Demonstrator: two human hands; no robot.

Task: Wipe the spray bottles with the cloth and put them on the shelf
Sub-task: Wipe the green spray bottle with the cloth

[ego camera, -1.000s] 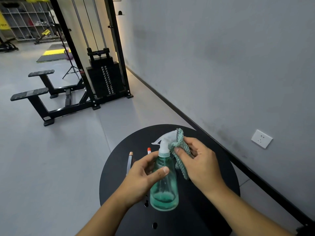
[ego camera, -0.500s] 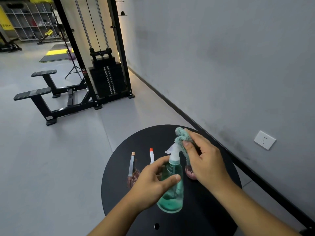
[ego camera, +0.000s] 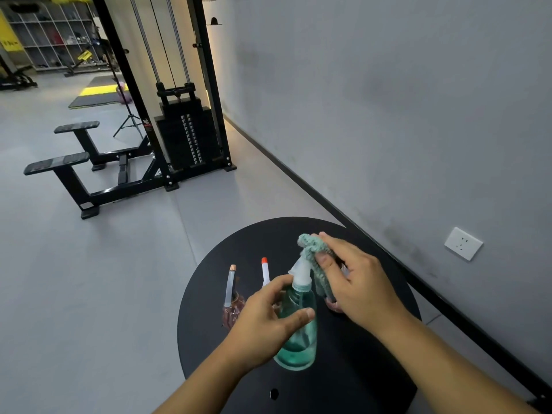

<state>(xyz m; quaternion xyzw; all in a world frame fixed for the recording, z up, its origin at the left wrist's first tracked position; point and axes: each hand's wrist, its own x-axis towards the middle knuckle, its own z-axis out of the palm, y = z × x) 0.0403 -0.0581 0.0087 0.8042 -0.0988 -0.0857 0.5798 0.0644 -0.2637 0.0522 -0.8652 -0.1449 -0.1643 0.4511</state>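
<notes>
My left hand (ego camera: 263,324) grips a clear green spray bottle (ego camera: 297,333) around its body, above the round black table (ego camera: 373,369). My right hand (ego camera: 352,282) holds a green cloth (ego camera: 313,255) bunched against the bottle's white trigger head. Three more bottles stand on the table behind: a pinkish one with a copper-tipped nozzle (ego camera: 231,294), one with an orange-tipped nozzle (ego camera: 264,271) mostly hidden by my left hand, and a pink one (ego camera: 333,304) under my right hand.
A grey wall with a white socket (ego camera: 463,243) runs along the right. A black cable weight machine (ego camera: 179,127) and its benches (ego camera: 59,162) stand on the grey floor ahead. Cubby shelving (ego camera: 50,40) lines the far left wall.
The cloth has slid from the bottle's neck up over the trigger head. The bottle has tilted and come lower over the table, uncovering the bottles behind.
</notes>
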